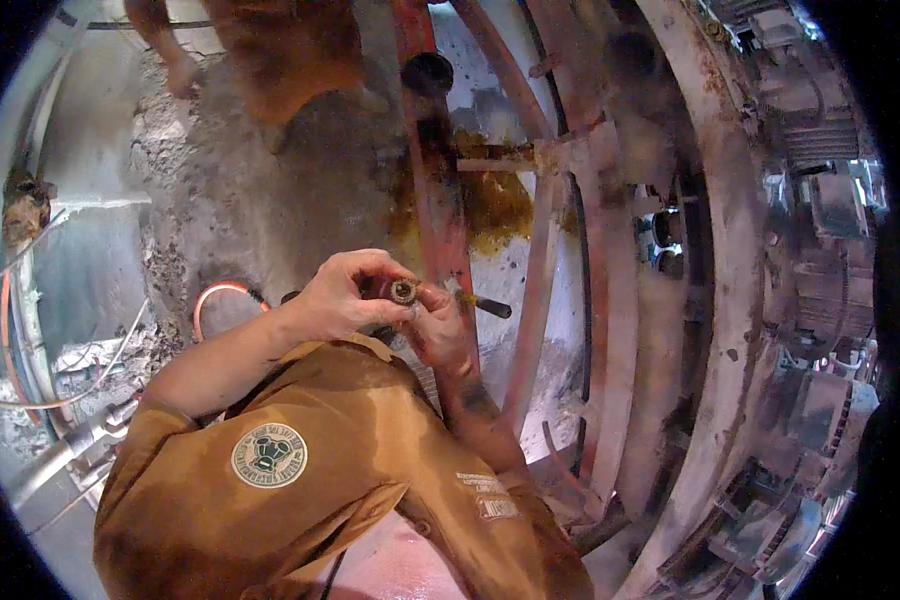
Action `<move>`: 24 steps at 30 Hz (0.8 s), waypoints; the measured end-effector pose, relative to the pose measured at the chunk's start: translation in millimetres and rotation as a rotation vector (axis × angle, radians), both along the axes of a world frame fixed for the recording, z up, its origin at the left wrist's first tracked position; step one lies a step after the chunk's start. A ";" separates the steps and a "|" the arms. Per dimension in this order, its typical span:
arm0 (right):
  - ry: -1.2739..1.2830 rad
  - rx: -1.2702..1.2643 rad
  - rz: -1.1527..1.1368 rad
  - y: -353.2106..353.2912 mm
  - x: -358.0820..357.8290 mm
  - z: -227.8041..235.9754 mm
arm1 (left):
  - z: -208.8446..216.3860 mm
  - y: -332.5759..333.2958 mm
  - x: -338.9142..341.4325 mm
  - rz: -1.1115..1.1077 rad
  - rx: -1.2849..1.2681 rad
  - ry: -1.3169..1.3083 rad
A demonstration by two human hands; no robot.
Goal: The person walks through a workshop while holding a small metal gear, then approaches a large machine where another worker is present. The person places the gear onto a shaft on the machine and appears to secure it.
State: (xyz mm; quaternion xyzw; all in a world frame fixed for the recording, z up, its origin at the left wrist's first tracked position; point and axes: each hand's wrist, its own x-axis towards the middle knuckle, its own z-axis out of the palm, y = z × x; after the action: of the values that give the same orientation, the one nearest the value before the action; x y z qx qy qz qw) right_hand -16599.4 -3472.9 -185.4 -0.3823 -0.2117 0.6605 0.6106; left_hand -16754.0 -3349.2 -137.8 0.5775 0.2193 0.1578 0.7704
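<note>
Between my two hands is a small dark reddish cylindrical fitting (402,291), its round hollow end facing up towards me. My left hand (348,293) curls its thumb and fingers around the body from the left. The fingertips of my right hand (436,322) press at the right side of the open end. Just right of that hand a black rod-like handle (492,307) with a yellowish part sticks out. Whether it is in my right hand or lies beyond it, I cannot tell.
Reddish steel beams (435,200) run lengthwise ahead and to the right, with a brown oily stain (500,205) among them. Machinery (820,250) lines the far right. At left lie an orange hose (220,290) and pipes (75,450). Another person (290,60) stands ahead.
</note>
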 end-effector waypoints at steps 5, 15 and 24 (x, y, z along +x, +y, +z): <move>-0.011 0.003 -0.014 1.0 -1.3 6.6 | -3.0 -4.6 -2.7 0.029 0.011 -0.053; -0.222 -0.023 -0.030 -2.7 0.9 8.4 | 15.7 -5.6 -3.3 0.037 0.262 -0.043; -0.627 -0.177 -0.131 3.4 -0.4 36.0 | 0.3 -10.7 -9.0 0.416 -0.425 -0.021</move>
State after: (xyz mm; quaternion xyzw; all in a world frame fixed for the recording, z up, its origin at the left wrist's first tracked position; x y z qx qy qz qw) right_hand -16599.8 -3469.5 -149.4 -0.6313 -0.3061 0.4858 0.5213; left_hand -16763.0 -3359.9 -137.6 0.3443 0.3530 0.2691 0.8273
